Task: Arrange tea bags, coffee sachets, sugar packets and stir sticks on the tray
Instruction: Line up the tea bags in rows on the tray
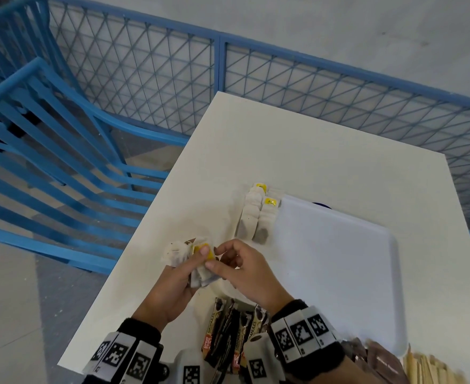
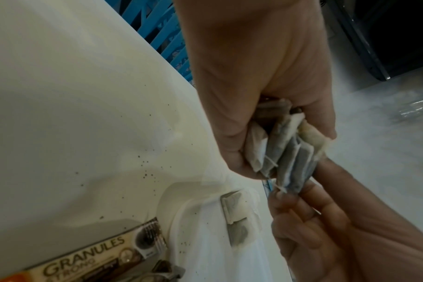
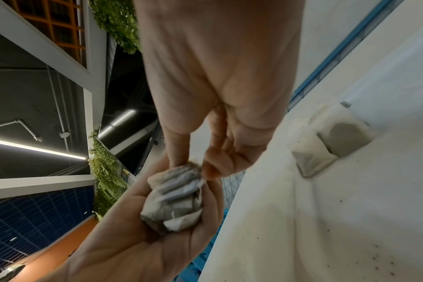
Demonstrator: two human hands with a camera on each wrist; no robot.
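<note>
My left hand (image 1: 195, 266) grips a bunch of several tea bags (image 1: 185, 256), with its thumb on a yellow tag. The bunch (image 2: 285, 152) shows fanned out in the left wrist view. My right hand (image 1: 215, 256) meets it from the right and pinches the edge of one tea bag (image 3: 196, 169) out of the bunch (image 3: 174, 198). Two tea bags (image 1: 256, 217) lie side by side along the left edge of the white tray (image 1: 339, 261). Those two (image 2: 237, 219) (image 3: 326, 148) show in both wrist views. Both hands hover over the table, left of the tray.
Coffee sachets (image 1: 228, 333) marked GRANULES (image 2: 85, 261) lie near the table's front edge between my wrists. Brown packets (image 1: 375, 356) and wooden stir sticks (image 1: 425, 367) sit at the bottom right. A blue chair (image 1: 62, 151) stands left of the table, with a blue mesh fence (image 1: 283, 79) behind.
</note>
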